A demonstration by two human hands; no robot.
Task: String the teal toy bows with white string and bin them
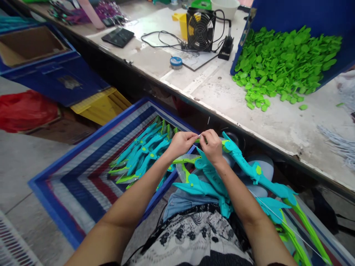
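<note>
My left hand (pixel 181 143) and my right hand (pixel 212 146) meet in front of me, each closed in a pinch. Between the fingertips is a thin white string (pixel 195 146), beside a green tip of a toy bow. This teal and green toy bow (pixel 244 162) stretches over my lap to the lower right, with its string (pixel 277 216) trailing along it. More teal bow parts (pixel 198 184) lie under my wrists. Just left of my hands, a blue-rimmed crate (pixel 91 144) holds several finished-looking teal and green bows (pixel 149 147). My fingers partly hide the string's end.
A tipped blue bin (pixel 291 13) spills green plastic pieces (pixel 288 62) onto the workbench (pixel 219 88). The bench also bears a fan (pixel 201 29), a solder-like tin (pixel 176 62), a black scale-like device (pixel 118 37) and white strings (pixel 338 144). Blue boxes (pixel 52 79) stand left.
</note>
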